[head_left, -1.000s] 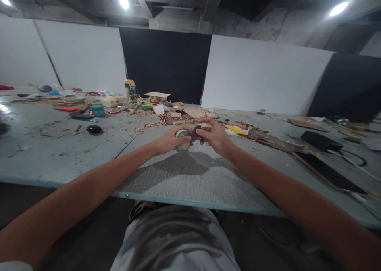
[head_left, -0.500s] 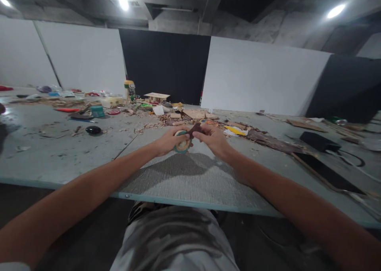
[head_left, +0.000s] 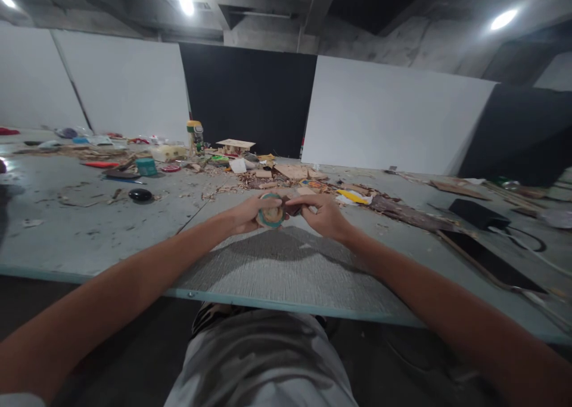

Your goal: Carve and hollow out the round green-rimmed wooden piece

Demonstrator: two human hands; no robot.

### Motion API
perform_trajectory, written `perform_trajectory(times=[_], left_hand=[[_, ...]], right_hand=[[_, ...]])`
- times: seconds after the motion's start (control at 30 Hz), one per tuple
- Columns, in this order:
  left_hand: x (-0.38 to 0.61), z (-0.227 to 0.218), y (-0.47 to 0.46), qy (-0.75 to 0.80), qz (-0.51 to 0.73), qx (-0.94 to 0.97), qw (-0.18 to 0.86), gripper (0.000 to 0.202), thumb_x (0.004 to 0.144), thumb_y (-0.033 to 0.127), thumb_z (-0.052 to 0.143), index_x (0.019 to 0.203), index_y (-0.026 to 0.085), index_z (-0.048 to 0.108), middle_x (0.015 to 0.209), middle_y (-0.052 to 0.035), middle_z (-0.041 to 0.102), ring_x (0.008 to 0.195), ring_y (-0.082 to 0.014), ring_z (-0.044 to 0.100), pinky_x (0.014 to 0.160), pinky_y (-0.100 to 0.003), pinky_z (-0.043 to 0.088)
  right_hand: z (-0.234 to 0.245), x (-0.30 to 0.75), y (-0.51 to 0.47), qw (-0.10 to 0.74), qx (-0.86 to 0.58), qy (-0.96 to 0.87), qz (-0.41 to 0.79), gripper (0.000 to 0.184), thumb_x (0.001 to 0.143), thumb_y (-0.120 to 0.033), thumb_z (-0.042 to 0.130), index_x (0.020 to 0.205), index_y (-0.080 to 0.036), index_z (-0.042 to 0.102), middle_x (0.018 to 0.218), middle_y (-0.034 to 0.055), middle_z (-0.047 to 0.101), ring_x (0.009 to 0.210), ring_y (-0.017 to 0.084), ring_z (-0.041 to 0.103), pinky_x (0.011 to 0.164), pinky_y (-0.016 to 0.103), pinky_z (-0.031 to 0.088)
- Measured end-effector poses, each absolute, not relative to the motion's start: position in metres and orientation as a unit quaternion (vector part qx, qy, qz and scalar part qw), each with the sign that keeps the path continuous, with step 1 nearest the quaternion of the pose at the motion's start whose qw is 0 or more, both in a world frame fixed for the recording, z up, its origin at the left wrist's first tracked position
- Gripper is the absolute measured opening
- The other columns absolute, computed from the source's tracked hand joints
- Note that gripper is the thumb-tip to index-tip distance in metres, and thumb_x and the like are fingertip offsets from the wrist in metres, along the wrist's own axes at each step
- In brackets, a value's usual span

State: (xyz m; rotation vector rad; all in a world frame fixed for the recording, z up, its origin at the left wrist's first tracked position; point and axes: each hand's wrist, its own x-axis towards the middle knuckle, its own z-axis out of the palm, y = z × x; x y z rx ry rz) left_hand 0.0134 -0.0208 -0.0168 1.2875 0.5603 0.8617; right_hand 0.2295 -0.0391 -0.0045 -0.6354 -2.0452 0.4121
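Observation:
My left hand [head_left: 246, 214] is closed around a small round piece with a teal rim and a tan middle [head_left: 270, 217]. Its tan face is turned toward me, tilted up over the table's front part. Between the fingers of my right hand [head_left: 325, 217] is a dark brown scrap [head_left: 294, 209], possibly bark. The scrap sits at the right edge of the round piece; whether they touch is hard to tell. Both hands are close together above the grey table [head_left: 277, 276], casting a shadow on it.
Wood shavings and chips [head_left: 250, 182] lie beyond my hands. A yellow object [head_left: 354, 196] and a bark strip [head_left: 409, 212] are to the right, with a phone [head_left: 489, 259] and a black box [head_left: 479, 214]. On the left are a black mouse-like object [head_left: 140, 195] and a teal box [head_left: 146, 167].
My right hand has turned, its index finger now stretched toward the round piece, and the brown scrap has moved lower. The round piece has shifted slightly left.

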Motion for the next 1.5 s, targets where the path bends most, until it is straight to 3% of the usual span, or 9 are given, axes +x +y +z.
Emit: perform_trajectory(times=[0.23,0.33,0.47,0.6,0.7,0.93,1.13,1.27,1.5], left_hand=[[0.012,-0.019,-0.016,0.256,0.401,0.576,0.665,0.029,0.080,0.023,0.075,0.107,0.017,0.064,0.097,-0.0108,0.071,0.086,-0.0238,0.070,0.072,-0.040,0.061],[0.014,-0.025,-0.013,0.278,0.407,0.577,0.652,0.028,0.084,0.027,0.073,0.108,0.018,0.064,0.096,-0.0103,0.072,0.083,-0.0213,0.071,0.070,-0.034,0.060],[0.017,-0.032,-0.011,0.325,0.411,0.572,0.632,0.022,0.090,0.033,0.067,0.101,0.014,0.064,0.087,-0.0085,0.071,0.069,-0.0129,0.067,0.061,-0.023,0.055],[0.019,-0.029,-0.018,0.290,0.364,0.584,0.665,0.036,0.089,0.045,0.067,0.111,0.017,0.063,0.102,-0.0118,0.072,0.085,-0.0196,0.071,0.071,-0.032,0.061],[0.020,-0.025,-0.024,0.251,0.352,0.593,0.679,0.040,0.080,0.034,0.077,0.113,0.019,0.060,0.102,-0.0091,0.071,0.087,-0.0220,0.072,0.075,-0.039,0.062],[0.019,-0.024,-0.027,0.262,0.363,0.586,0.675,0.041,0.073,0.017,0.075,0.109,0.016,0.058,0.088,-0.0081,0.072,0.078,-0.0223,0.073,0.071,-0.038,0.062],[0.021,-0.033,-0.016,0.281,0.384,0.567,0.673,0.025,0.090,0.040,0.065,0.098,0.016,0.061,0.082,-0.0081,0.071,0.072,-0.0192,0.070,0.069,-0.037,0.061],[0.025,-0.037,-0.012,0.273,0.374,0.572,0.677,0.049,0.097,0.057,0.047,0.093,0.013,0.067,0.085,-0.0117,0.072,0.074,-0.0187,0.069,0.068,-0.032,0.059],[0.026,-0.029,-0.019,0.257,0.384,0.497,0.734,0.050,0.101,0.053,0.034,0.095,0.016,0.068,0.088,-0.0104,0.072,0.078,-0.0210,0.070,0.062,-0.031,0.057]], right_hand=[[-0.003,0.227,-0.041,0.438,-0.314,-0.835,0.108,0.025,0.083,-0.023,0.059,0.100,-0.023,0.077,0.092,0.0057,0.078,0.078,0.021,0.069,0.072,0.036,0.052],[-0.008,0.225,-0.035,0.445,-0.351,-0.810,0.149,0.032,0.079,-0.016,0.063,0.108,-0.022,0.074,0.093,0.0070,0.077,0.079,0.021,0.070,0.074,0.036,0.054],[-0.014,0.225,-0.027,0.423,-0.363,-0.790,0.256,0.014,0.081,-0.018,0.062,0.090,-0.018,0.073,0.084,0.0076,0.075,0.073,0.019,0.070,0.069,0.034,0.057],[-0.015,0.225,-0.024,0.426,-0.375,-0.746,0.347,0.013,0.079,-0.023,0.070,0.090,-0.019,0.066,0.072,0.0040,0.071,0.058,0.016,0.067,0.053,0.030,0.057],[-0.015,0.226,-0.023,0.430,-0.378,-0.729,0.376,0.017,0.076,-0.027,0.075,0.079,-0.020,0.061,0.065,0.0027,0.069,0.057,0.015,0.066,0.050,0.026,0.057],[-0.015,0.231,-0.019,0.422,-0.403,-0.766,0.270,0.013,0.080,-0.028,0.068,0.075,-0.019,0.060,0.067,0.0021,0.064,0.053,0.011,0.056,0.044,0.023,0.043],[-0.016,0.228,-0.021,0.407,-0.363,-0.767,0.339,0.015,0.074,-0.027,0.071,0.083,-0.019,0.063,0.071,0.0008,0.066,0.058,0.012,0.058,0.050,0.023,0.045],[-0.014,0.223,-0.023,0.388,-0.361,-0.792,0.303,0.009,0.080,-0.027,0.065,0.079,-0.019,0.067,0.070,0.0019,0.068,0.057,0.013,0.059,0.054,0.027,0.047],[-0.013,0.213,-0.026,0.444,-0.319,-0.828,0.121,0.003,0.084,-0.021,0.066,0.084,-0.022,0.069,0.080,0.0030,0.071,0.072,0.018,0.064,0.070,0.032,0.049]])
